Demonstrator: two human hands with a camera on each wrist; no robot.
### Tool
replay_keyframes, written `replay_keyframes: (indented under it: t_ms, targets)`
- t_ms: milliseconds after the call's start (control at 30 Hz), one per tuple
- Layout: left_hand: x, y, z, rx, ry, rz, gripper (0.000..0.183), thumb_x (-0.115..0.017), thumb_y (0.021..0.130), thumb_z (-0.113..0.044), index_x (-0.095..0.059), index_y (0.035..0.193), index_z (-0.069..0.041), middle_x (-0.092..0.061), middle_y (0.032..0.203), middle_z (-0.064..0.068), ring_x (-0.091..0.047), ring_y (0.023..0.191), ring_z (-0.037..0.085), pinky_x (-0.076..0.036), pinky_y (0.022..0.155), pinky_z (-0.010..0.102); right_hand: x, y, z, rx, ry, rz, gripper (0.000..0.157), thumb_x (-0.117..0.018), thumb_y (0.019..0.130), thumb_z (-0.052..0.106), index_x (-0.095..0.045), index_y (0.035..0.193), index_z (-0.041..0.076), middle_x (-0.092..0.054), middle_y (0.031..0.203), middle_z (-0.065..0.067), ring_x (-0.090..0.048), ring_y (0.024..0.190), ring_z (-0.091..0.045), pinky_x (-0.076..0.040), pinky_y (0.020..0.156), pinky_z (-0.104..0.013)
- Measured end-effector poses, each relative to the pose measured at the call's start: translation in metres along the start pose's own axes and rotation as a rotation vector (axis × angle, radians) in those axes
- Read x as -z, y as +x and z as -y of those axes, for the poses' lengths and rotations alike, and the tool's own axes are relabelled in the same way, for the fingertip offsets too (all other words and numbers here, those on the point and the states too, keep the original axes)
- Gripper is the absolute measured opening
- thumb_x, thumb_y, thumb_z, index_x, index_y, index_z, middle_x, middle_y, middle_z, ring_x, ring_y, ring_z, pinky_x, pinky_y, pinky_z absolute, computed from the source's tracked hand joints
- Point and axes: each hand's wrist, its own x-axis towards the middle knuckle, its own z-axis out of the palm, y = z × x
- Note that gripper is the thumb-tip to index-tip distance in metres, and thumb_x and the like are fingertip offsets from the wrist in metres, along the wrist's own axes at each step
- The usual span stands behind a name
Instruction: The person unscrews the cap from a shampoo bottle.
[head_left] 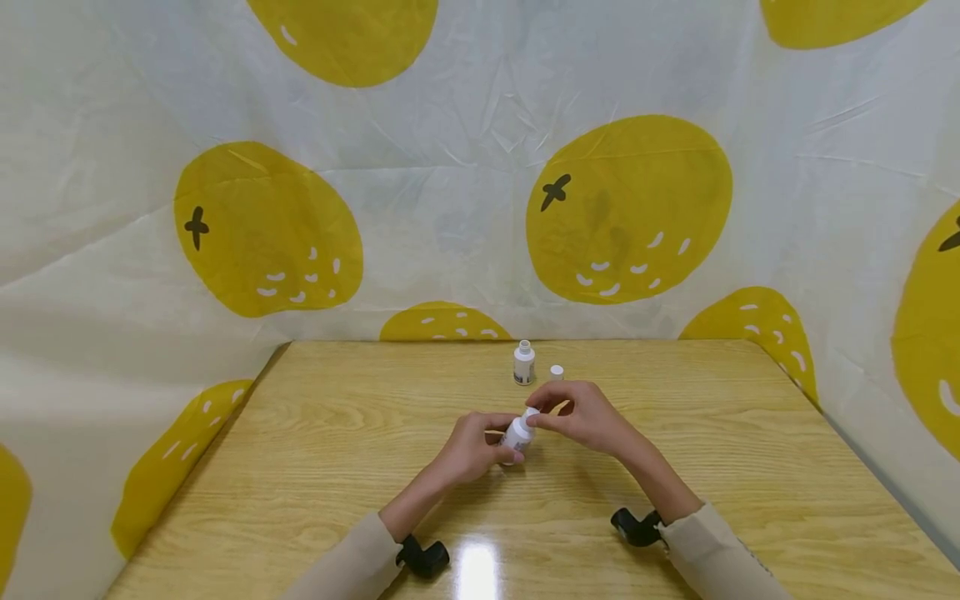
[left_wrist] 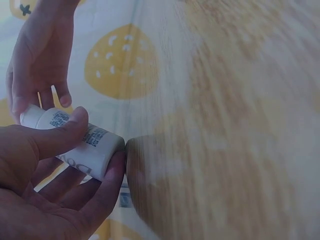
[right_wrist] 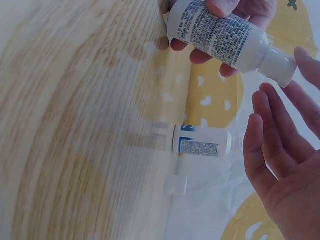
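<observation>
My left hand [head_left: 471,448] grips a small white printed bottle [head_left: 515,436] by its body, fingers on one side and thumb on the other. The bottle leans toward the right, its base close to the tabletop. At its top sits a white cap [right_wrist: 278,67], which my right hand [head_left: 587,415] pinches between thumb and forefinger. The other right fingers extend past the cap, apart from the bottle. Behind the hands stands a second white bottle [head_left: 524,367], upright with its threaded neck bare. Beside that bottle lies a loose white cap [head_left: 557,372], partly covered by the right hand in the head view.
The wooden table [head_left: 360,433] reaches back to a white cloth [head_left: 442,217] with large yellow fruit prints, which also hangs along the sides. A black wrist device [head_left: 423,557] is on the left wrist, and another black device [head_left: 636,527] is on the right.
</observation>
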Motion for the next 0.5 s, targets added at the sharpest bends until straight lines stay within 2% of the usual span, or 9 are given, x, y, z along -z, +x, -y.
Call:
replay_keyframes:
  t_ms: [133, 333, 500]
  targets:
    - [0.0001, 0.0, -0.0003, 0.0, -0.001, 0.002, 0.042, -0.082, 0.086, -0.003, -0.074, 0.127, -0.012, -0.072, 0.13, 0.011, -0.068, 0.119, 0.027, -0.061, 0.095, 0.033, -0.0003, -0.0003, -0.0008, -0.014, -0.006, -0.008, 0.017, -0.08, 0.092, 0.027, -0.079, 0.103, 0.014, -0.076, 0.096, 0.0, -0.068, 0.089, -0.014, -0.058, 0.074, -0.031]
    - [-0.0002, -0.0011, -0.0008, -0.003, -0.011, 0.003, 0.042, -0.082, 0.087, -0.003, -0.074, 0.127, -0.011, -0.072, 0.13, 0.012, -0.069, 0.118, 0.028, -0.062, 0.092, 0.031, 0.0002, -0.0009, 0.0001, -0.007, 0.002, 0.003, 0.022, -0.08, 0.092, 0.024, -0.079, 0.108, 0.008, -0.077, 0.099, -0.002, -0.068, 0.09, -0.013, -0.06, 0.075, -0.03]
    - [-0.001, -0.0023, 0.0003, -0.002, -0.023, 0.002, 0.044, -0.082, 0.086, -0.001, -0.073, 0.128, -0.01, -0.071, 0.131, 0.013, -0.069, 0.119, 0.028, -0.063, 0.091, 0.032, 0.0007, -0.0013, 0.0013, 0.0, -0.008, 0.002, 0.021, -0.08, 0.092, 0.025, -0.079, 0.108, 0.011, -0.077, 0.1, -0.002, -0.069, 0.091, -0.015, -0.06, 0.075, -0.03]
